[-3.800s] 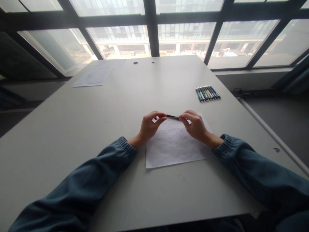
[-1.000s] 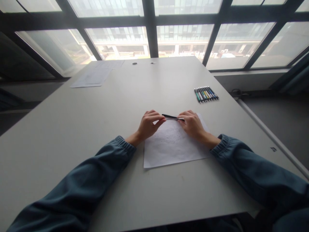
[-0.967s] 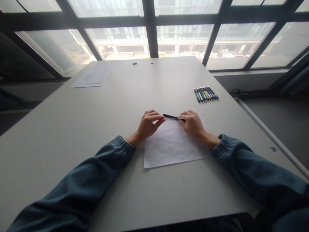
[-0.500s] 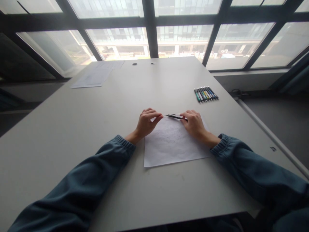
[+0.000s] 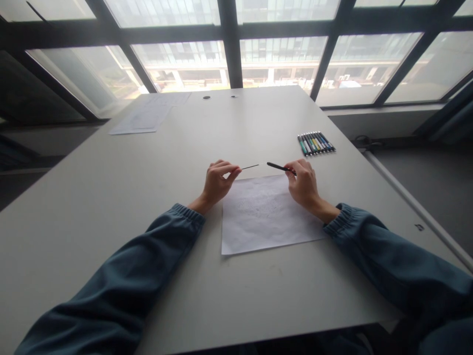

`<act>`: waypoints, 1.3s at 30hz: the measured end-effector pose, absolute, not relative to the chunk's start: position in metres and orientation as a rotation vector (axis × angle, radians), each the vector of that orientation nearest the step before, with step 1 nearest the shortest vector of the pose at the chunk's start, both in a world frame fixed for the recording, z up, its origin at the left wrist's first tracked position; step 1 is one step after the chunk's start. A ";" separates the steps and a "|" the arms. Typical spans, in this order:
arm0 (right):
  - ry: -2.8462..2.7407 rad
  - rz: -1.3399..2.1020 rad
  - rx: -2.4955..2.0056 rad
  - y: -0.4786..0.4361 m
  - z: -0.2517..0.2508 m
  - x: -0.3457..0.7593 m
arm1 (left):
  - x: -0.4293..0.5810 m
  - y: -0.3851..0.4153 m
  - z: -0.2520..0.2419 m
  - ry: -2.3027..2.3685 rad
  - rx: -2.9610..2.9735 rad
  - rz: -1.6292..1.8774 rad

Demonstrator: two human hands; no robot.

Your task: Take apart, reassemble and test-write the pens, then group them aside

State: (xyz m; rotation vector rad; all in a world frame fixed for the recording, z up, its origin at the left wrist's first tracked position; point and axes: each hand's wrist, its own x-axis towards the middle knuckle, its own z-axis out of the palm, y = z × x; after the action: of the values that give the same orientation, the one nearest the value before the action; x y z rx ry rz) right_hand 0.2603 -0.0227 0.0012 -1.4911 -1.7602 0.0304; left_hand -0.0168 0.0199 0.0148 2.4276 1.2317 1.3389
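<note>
My left hand pinches one end of a thin dark pen refill, which points right. Across a small gap, my right hand has its fingers closed round a black pen barrel whose end points left toward the refill. Both pieces are held above the far edge of a white sheet of paper. Faint dark marks show in the middle of the sheet. Part of the barrel is hidden by my right fingers.
A row of several pens lies on the right of the white table. More sheets of paper lie at the far left. Two small round fittings sit near the far edge, before the windows.
My hands have moved apart and up from the paper. The refill and the barrel, close together before, now have a gap between them.
</note>
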 end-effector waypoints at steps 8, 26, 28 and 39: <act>-1.790 -0.001 -1.471 -0.025 0.002 0.258 | -0.016 0.019 0.014 1.225 2.459 1.326; -1.936 -0.156 -1.424 -0.032 0.005 0.255 | -0.014 0.019 0.011 1.188 2.636 1.176; -1.963 -0.131 -1.408 -0.032 0.005 0.255 | -0.014 0.019 0.010 1.185 2.633 1.163; -2.108 0.021 -1.219 -0.032 0.006 0.253 | -0.013 0.018 0.011 1.095 2.711 1.071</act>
State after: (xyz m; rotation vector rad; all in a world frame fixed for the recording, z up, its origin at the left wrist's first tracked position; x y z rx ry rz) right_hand 0.2533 -0.0322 0.0059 -1.2186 -2.1079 0.0207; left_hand -0.0132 0.0176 0.0106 2.7112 1.0951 1.0708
